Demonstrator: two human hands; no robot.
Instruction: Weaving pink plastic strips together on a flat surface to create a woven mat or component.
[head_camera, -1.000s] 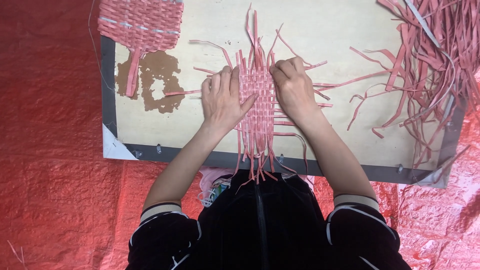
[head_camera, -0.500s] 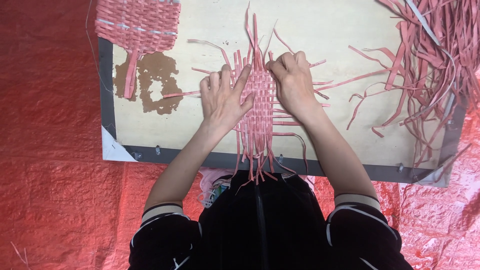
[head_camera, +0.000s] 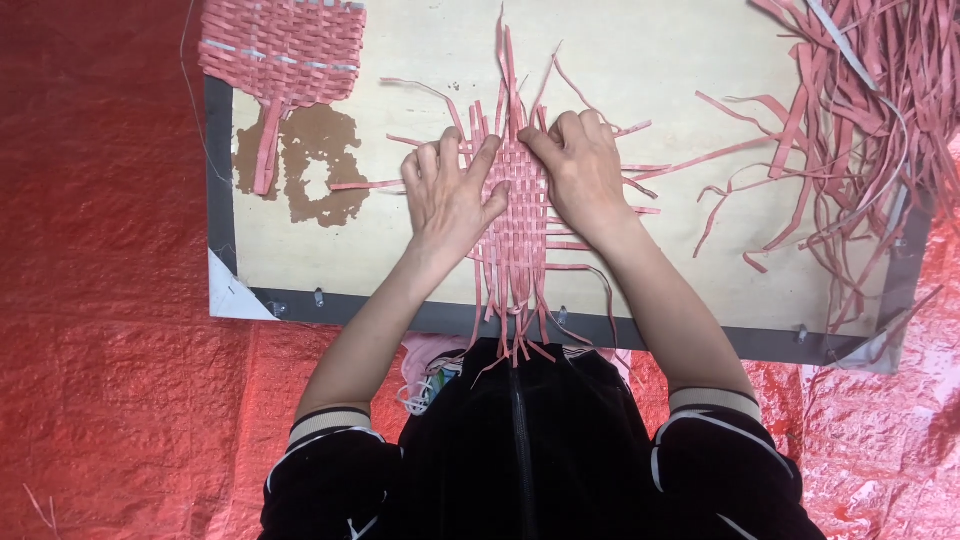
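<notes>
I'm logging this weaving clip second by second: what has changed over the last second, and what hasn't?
Very little. The left hand has edged slightly toward the right hand, so both press closer together on the pink woven strip mat. Nothing was picked up or let go. The mat, the finished woven piece at the board's corner and the loose strip pile lie as before.
</notes>
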